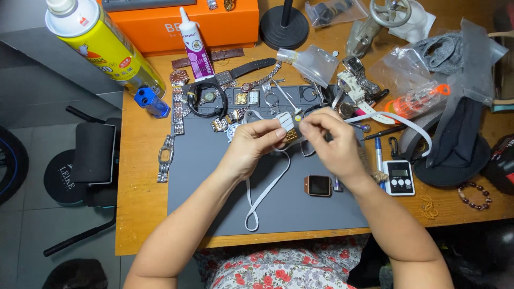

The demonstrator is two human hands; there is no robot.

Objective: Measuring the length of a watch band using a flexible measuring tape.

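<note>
- Above the middle of the grey rubber work mat, the left hand pinches a small gold-and-silver metal watch-band piece between thumb and forefinger, its other fingers curled under.
- Just beside it, the right hand is closed in a pinch on the same piece from the opposite side; the fingertips of both hands nearly meet.
- The band piece is short, and its long axis runs roughly up and down in the view, tilted slightly, with the pale silver end up, away from the person, and the gold end down.
- A long white strap hangs from between the hands in a loop down onto the mat; another stretch of it runs off to the right, towards the table's far side.
- On the mat below the right hand lies a square rose-gold watch case with a dark face.
- Right of the wrist, a small white digital timer sits on the wooden table.
- Further out, along the mat's far edge, lie metal watches and bracelets, a white-and-pink glue tube and a yellow spray can.
</note>
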